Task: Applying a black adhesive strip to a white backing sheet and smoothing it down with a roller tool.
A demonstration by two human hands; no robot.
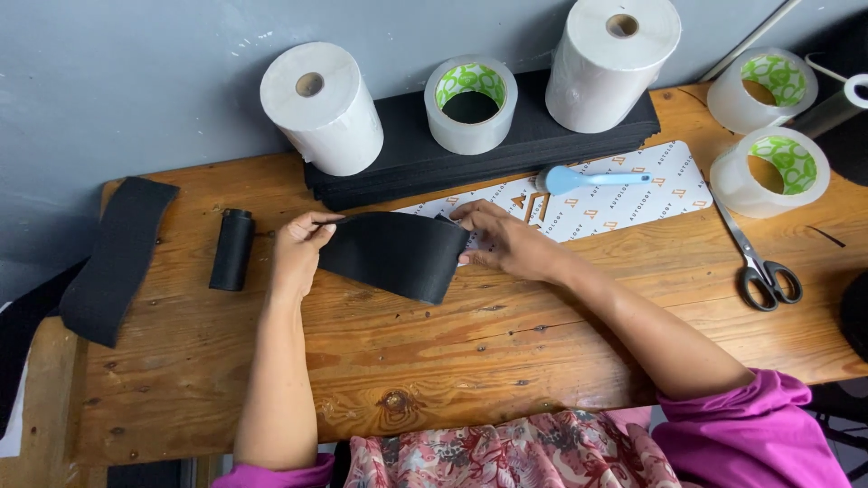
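Note:
A curved black foam sheet [393, 253] is held over the wooden table [470, 352] between both hands. My left hand [297, 251] pinches its left edge with thumb and fingers. My right hand [506, 239] grips its right edge, fingers spread over the top corner. Just left of my left hand a black rolled cylinder [232, 249] lies on the table. A white printed card [624, 194] lies under my right hand, with a light blue plastic scraper [583, 180] on it.
A stack of black foam sheets [506, 145] at the back carries two white paper rolls [323, 107] [613, 59] and a clear tape roll [470, 104]. Two more tape rolls [770, 170] and scissors [759, 262] sit right. A black strip [117, 258] lies left.

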